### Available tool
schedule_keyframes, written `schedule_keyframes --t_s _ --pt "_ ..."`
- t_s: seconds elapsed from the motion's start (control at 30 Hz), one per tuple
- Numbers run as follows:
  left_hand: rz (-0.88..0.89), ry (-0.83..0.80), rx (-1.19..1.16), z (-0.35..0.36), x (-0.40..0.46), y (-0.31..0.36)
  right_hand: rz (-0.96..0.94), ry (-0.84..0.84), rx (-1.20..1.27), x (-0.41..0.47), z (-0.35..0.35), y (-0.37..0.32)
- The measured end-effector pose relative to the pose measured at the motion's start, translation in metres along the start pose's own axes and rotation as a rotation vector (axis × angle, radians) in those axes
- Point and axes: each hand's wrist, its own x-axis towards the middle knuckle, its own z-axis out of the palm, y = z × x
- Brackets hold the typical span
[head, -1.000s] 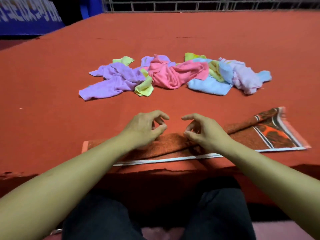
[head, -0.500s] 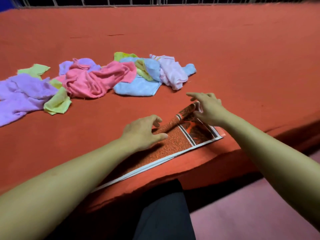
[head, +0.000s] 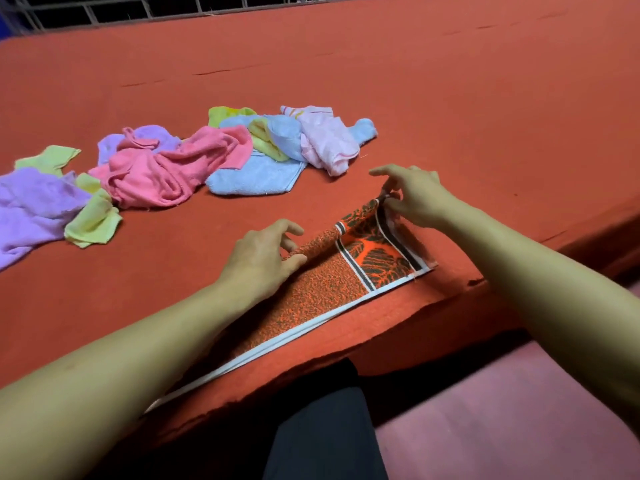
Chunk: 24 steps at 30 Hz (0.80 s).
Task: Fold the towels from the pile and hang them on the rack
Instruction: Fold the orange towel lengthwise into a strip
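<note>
An orange and black patterned towel (head: 322, 289) with a white border lies along the near edge of the red table, its far edge rolled up into a ridge. My left hand (head: 259, 258) holds that rolled edge near its middle, fingers curled over it. My right hand (head: 415, 199) pinches the roll's right end at the towel's far right corner. Behind them lies the pile of small towels (head: 180, 168): purple, yellow-green, pink, light blue and pale pink, crumpled together. No rack is in view.
The red felt-covered table (head: 450, 98) stretches far back to a metal railing (head: 138, 8). Its front edge runs diagonally just below the patterned towel. My dark-trousered legs (head: 322, 427) are under the edge, beside a pink floor (head: 502, 410).
The view has swung right. My right hand slid from the towel's middle out to its right end and now pinches the corner. My left hand stays on the rolled edge.
</note>
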Motion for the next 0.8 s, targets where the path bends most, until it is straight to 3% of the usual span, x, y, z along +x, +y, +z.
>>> schedule_keyframes --t_s 0.43,0.63,0.8 --pt "0.171 -0.129 0.129 0.022 -0.042 0.020 -0.095 0.036 -0.028 -0.096 0.003 0.034" --pt "0.208 -0.144 0.146 0.026 -0.049 0.018 -0.139 0.006 -0.205 -0.111 0.008 0.030" --pt "0.308 -0.008 0.085 0.027 -0.043 0.018 -0.171 0.261 -0.256 -0.097 0.013 0.009"
